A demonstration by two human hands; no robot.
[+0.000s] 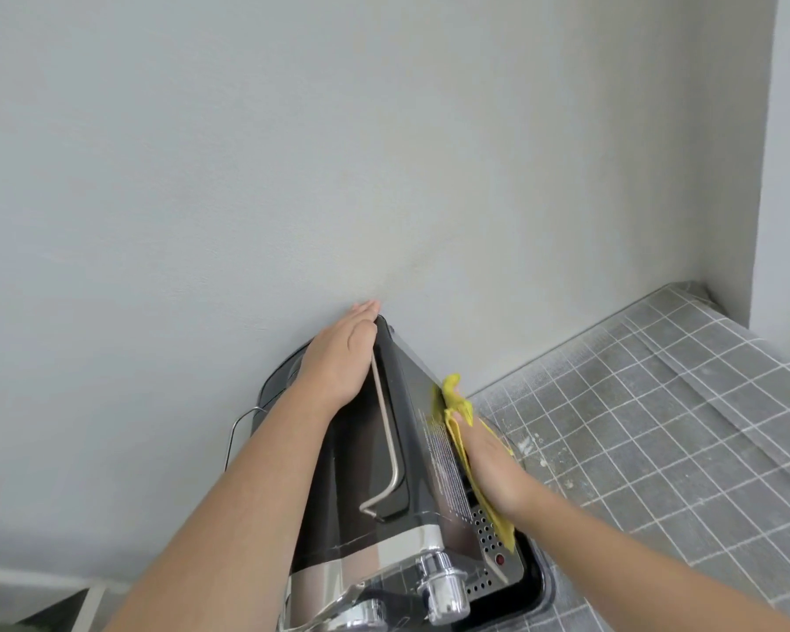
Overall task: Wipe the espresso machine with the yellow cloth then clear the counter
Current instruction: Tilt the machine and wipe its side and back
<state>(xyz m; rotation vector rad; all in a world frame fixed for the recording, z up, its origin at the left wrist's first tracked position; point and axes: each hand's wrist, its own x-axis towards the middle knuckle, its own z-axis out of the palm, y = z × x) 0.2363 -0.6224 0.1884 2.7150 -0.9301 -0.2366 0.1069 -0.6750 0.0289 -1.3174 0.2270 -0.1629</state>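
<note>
The right hand (489,467) presses the crumpled yellow cloth (457,403) flat-palmed against the black-and-chrome espresso machine's (411,449) right side — long axis running wallward — left hand (338,358) open, bracing its top.

Unreadable fine print on espresso machine (411,453)

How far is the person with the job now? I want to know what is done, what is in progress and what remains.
Done: nothing can be confirmed as finished. In progress: the right hand presses the yellow cloth flat against the right side of the espresso machine, while the left hand steadies its top at the back. Left: the chrome front appears not yet reached, and clearing the tiled counter has not started.
</note>
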